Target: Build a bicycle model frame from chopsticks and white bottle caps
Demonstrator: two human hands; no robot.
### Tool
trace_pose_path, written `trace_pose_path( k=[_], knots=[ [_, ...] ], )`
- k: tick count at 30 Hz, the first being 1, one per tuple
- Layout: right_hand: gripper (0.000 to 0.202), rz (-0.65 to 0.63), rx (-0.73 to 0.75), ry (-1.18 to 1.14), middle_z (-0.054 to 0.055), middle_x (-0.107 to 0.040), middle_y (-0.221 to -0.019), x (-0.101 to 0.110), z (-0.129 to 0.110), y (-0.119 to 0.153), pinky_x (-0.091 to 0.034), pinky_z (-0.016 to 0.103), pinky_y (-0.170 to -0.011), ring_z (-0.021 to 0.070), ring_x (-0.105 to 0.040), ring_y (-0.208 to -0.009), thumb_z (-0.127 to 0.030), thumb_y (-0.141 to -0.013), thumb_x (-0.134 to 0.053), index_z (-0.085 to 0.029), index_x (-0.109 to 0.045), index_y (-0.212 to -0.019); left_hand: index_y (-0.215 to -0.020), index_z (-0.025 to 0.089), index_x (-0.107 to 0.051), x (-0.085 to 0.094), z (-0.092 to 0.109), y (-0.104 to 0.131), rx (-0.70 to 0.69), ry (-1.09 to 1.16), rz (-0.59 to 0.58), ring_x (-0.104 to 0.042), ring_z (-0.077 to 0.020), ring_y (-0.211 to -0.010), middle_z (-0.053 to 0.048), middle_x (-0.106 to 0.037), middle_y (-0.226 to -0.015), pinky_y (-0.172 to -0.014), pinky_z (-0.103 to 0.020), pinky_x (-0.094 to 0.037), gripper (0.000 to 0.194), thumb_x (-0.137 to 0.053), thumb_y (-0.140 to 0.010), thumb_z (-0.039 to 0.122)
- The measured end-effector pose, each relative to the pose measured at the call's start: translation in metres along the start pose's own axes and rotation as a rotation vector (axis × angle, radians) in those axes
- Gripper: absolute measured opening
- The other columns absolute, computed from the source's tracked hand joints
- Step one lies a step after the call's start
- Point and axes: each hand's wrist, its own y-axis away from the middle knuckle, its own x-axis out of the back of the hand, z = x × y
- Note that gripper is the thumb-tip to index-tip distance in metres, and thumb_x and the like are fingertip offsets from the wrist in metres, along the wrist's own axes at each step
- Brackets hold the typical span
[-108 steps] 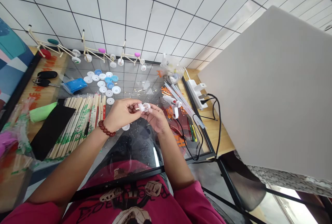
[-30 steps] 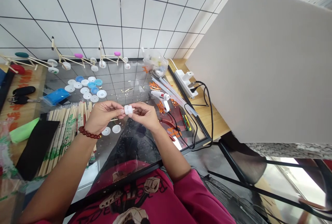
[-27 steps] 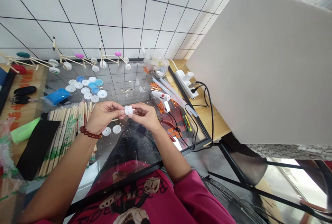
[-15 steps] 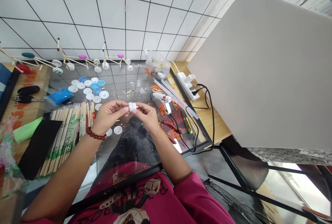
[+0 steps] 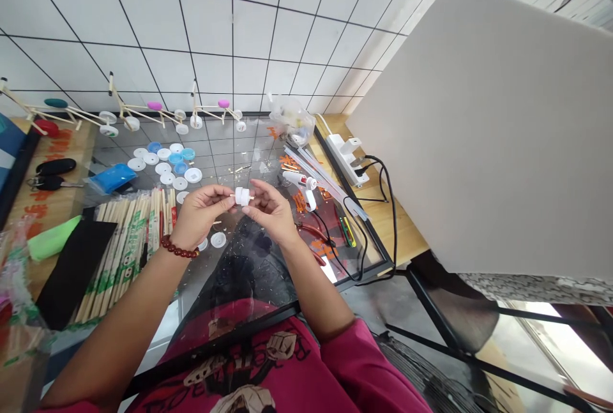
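Left hand (image 5: 204, 210) pinches round white plastic caps (image 5: 242, 196) on a thin crosswise wooden stick (image 5: 252, 198); right hand (image 5: 276, 214), loosely spread, lies at their right.

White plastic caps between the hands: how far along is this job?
Three wooden-stick models with cap wheels look done. In hand: the white plastic caps on a short pale stick, pinched by the left hand, right hand open. Probably left: attaching them; no frame joins them.
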Motion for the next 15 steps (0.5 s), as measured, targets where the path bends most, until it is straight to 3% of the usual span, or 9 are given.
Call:
trace_pose_path(
  k=[7, 15],
  knots=[
    [0.04, -0.005, 0.127, 0.123, 0.002, -0.071, -0.102, -0.001, -0.005, 0.002, -0.057, 0.031, -0.079, 0.0136, -0.063, -0.078, -0.044, -0.072, -0.094, -0.029, -0.081, -0.107, -0.095, 0.024, -0.079, -0.006, 0.011, 0.004, 0.004, 0.046, -0.058, -0.077, -0.0266, -0.096, -0.009, -0.082, -0.104, -0.089, -0.044, -0.065, 0.052, -0.101, -0.055, 0.048],
    [0.038, -0.073, 0.12, 0.146, 0.002, -0.071, -0.1, -0.001, -0.005, 0.004, -0.06, 0.033, -0.085, 0.0166, -0.069, -0.087, -0.048, -0.075, -0.093, -0.028, -0.082, -0.105, -0.091, 0.023, -0.084, 0.005, 0.009, 0.001, 0.016, -0.033, -0.118, -0.078, -0.0262, -0.093, -0.01, -0.084, -0.097, -0.094, -0.043, -0.064, 0.052, -0.103, -0.053, 0.052]
  ],
)
